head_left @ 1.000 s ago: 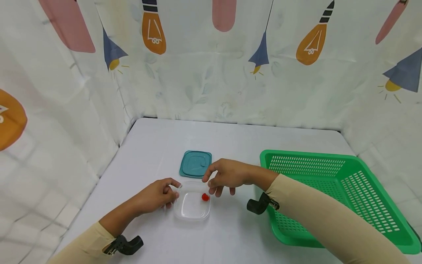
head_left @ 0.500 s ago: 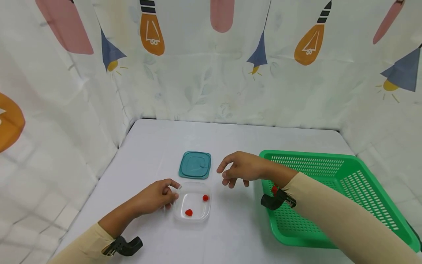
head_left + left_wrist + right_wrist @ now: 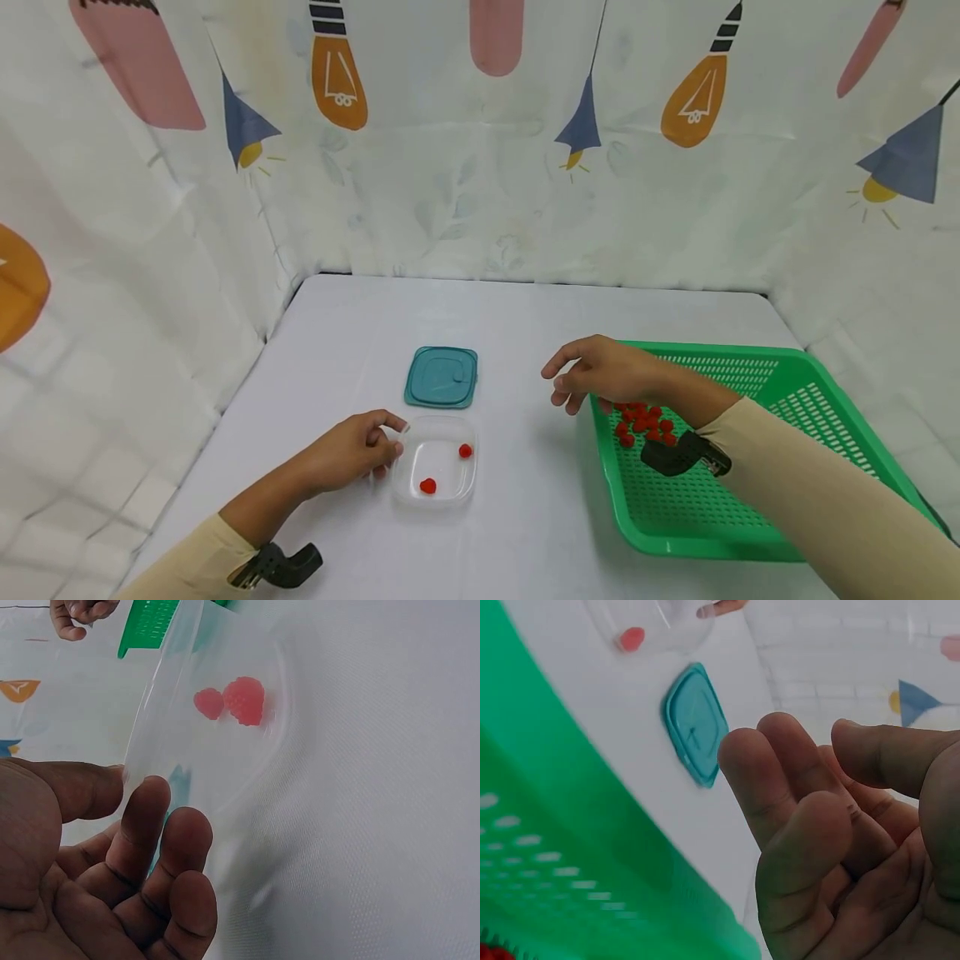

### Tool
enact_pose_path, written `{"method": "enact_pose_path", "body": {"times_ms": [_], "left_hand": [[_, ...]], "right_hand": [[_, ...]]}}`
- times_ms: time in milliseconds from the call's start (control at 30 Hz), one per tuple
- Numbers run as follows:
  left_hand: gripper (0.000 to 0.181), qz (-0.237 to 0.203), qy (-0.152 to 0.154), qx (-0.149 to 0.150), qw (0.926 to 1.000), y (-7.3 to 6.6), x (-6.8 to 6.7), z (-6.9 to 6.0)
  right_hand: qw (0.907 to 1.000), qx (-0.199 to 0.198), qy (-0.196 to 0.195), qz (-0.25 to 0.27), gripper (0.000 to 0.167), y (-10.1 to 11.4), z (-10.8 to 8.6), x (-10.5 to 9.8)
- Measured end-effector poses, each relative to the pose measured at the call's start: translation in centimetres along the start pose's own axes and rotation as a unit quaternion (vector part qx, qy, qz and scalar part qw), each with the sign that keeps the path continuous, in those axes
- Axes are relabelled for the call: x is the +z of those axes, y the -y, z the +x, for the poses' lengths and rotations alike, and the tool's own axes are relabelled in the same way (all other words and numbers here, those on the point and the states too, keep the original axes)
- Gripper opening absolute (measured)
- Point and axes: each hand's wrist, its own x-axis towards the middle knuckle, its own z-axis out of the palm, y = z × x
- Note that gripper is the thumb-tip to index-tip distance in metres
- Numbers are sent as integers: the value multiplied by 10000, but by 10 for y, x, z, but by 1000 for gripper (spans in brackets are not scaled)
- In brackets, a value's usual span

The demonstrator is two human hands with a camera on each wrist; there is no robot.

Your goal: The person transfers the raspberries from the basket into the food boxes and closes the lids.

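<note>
My left hand (image 3: 351, 452) pinches the left rim of a clear square plastic container (image 3: 444, 463) between thumb and fingers. Two red raspberries lie apart inside it, one raspberry (image 3: 466, 451) near the right wall and another raspberry (image 3: 428, 486) toward the front. My right hand (image 3: 609, 372) hovers over the left rim of a green basket (image 3: 652, 546), fingers loosely bent, and the right wrist view shows nothing held. More raspberries (image 3: 640, 419) sit heaped in the basket's left part, partly hidden by the right hand and wrist.
A teal square lid (image 3: 442, 377) lies flat on the white table (image 3: 517, 517) just behind the container. The basket's tall slotted walls take up the right side. Printed cloth (image 3: 450, 192) hangs around the back and sides.
A second raspberry has come to show in the container as the right hand moved away, rightward to the basket's edge. More of the basket's raspberries are uncovered. The left hand stays on the rim.
</note>
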Motion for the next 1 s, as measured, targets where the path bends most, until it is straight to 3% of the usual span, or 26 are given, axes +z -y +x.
{"method": "enact_pose_path", "body": {"times_ms": [633, 1000], "left_hand": [[37, -7, 36, 33, 10000, -2, 0, -1], [38, 25, 49, 35, 10000, -4, 0, 0]], "right_hand": [[9995, 81, -255, 154, 33, -43, -41, -33], [9968, 626, -479, 157, 35, -77, -57, -44]]}}
